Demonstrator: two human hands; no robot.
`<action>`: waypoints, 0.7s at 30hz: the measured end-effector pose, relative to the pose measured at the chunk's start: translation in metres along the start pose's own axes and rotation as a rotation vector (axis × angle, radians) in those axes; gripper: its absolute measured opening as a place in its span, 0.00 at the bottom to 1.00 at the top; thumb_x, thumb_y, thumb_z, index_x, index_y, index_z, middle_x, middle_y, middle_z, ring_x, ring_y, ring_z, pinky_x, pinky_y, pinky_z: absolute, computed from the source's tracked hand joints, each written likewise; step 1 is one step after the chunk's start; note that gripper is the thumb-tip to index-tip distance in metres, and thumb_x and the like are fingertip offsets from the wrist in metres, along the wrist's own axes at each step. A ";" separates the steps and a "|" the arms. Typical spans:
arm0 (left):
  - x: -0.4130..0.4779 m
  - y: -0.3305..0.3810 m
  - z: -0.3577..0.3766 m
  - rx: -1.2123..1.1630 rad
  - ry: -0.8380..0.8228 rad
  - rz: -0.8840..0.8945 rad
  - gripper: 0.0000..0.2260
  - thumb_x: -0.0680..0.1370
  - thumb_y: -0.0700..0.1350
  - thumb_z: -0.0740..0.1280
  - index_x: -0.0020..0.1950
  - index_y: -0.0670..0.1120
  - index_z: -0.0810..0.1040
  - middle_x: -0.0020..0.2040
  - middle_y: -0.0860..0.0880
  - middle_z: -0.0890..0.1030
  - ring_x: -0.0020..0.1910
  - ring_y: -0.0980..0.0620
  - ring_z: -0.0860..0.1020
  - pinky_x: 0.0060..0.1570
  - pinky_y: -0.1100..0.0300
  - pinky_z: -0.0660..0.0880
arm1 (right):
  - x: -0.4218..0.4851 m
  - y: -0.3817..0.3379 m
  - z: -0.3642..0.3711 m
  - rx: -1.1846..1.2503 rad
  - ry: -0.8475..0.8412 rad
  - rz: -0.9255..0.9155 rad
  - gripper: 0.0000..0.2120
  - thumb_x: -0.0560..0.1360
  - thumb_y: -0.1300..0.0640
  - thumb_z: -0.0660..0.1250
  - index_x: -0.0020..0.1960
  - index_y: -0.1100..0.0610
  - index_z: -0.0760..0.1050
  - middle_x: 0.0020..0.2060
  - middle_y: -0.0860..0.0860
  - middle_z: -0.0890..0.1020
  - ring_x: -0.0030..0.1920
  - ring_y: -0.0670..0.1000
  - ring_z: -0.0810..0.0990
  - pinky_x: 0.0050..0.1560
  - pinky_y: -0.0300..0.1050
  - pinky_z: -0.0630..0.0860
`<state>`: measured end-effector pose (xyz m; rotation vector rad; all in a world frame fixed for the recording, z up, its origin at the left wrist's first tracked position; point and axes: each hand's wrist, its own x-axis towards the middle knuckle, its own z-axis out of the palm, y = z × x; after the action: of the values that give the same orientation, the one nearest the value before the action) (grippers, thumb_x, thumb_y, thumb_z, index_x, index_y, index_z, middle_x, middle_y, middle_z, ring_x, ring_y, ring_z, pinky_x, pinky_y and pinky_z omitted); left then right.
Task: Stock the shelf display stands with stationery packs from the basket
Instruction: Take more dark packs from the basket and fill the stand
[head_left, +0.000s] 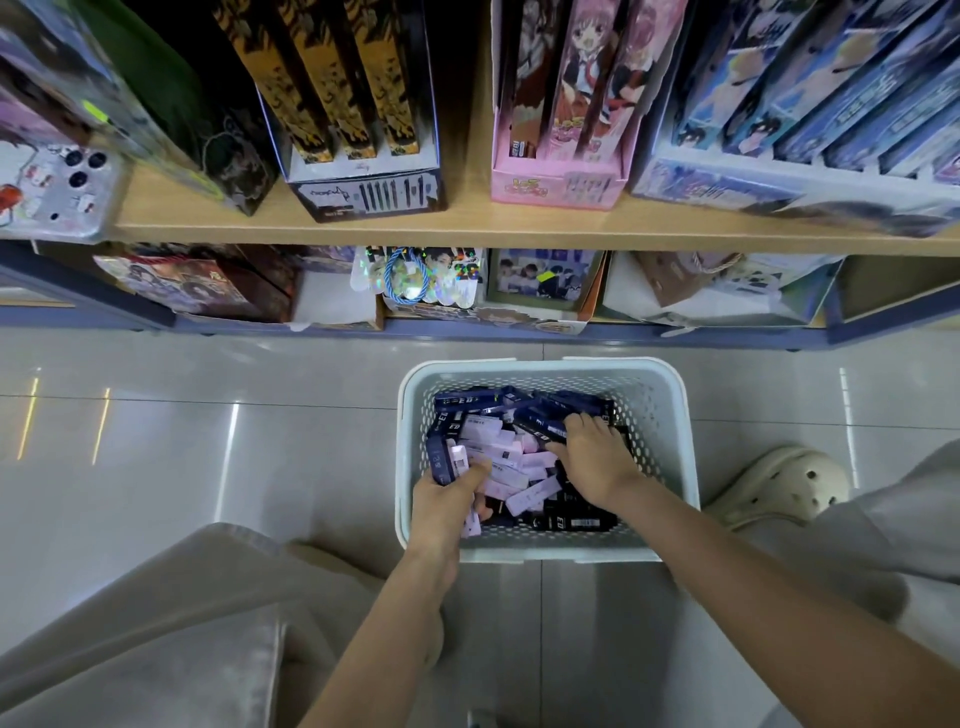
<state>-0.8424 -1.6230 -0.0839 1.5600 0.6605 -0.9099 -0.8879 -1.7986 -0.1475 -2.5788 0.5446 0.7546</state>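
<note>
Left hand (445, 500) grips a bundle of pink and dark packs (453, 459) at the left wall of the basket (409, 415). Right hand (593, 462) rests on dark blue packs (540, 422), fingers relaxed. Basket sits on tiled floor (208, 426) below shelf display stands (556, 187).

"ED" on dark packs (566, 521), pink display stand (550, 189) lettering too blurred

Place: retail shop, stationery and anime-merchandise aisle.
Upper shelf (519, 228): wooden board carrying a black-orange display stand (363, 192), a pink display stand (556, 182) and a blue display stand (753, 192), each holding rows of identical upright packs.
Lower shelf (467, 327): more boxed printed goods.
Floor (208, 415): glossy pale tiles.
Stock: perforated basket (670, 415) on the floor, filled with duplicate stationery packs (498, 447).
</note>
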 end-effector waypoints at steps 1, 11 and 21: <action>0.000 0.000 0.000 0.012 0.004 0.005 0.08 0.76 0.39 0.69 0.38 0.44 0.74 0.26 0.48 0.72 0.22 0.54 0.69 0.29 0.60 0.71 | -0.005 -0.002 -0.004 0.080 -0.001 0.000 0.15 0.82 0.51 0.54 0.59 0.61 0.67 0.57 0.58 0.74 0.58 0.58 0.71 0.57 0.50 0.67; -0.028 0.011 0.005 -0.119 -0.119 0.091 0.13 0.77 0.45 0.68 0.53 0.36 0.79 0.42 0.41 0.84 0.37 0.49 0.83 0.33 0.62 0.77 | -0.062 -0.052 -0.042 0.521 -0.088 -0.184 0.12 0.81 0.49 0.55 0.53 0.59 0.66 0.42 0.47 0.72 0.44 0.46 0.72 0.47 0.39 0.69; -0.057 0.042 -0.016 -0.214 -0.084 0.202 0.10 0.73 0.45 0.73 0.39 0.42 0.75 0.26 0.47 0.74 0.25 0.50 0.69 0.26 0.62 0.69 | -0.093 -0.079 -0.077 0.531 -0.106 -0.333 0.17 0.79 0.48 0.61 0.62 0.57 0.69 0.52 0.50 0.80 0.51 0.50 0.79 0.54 0.44 0.73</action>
<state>-0.8355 -1.6113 -0.0124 1.3621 0.5118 -0.7247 -0.8913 -1.7442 -0.0133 -2.0498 0.2293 0.5377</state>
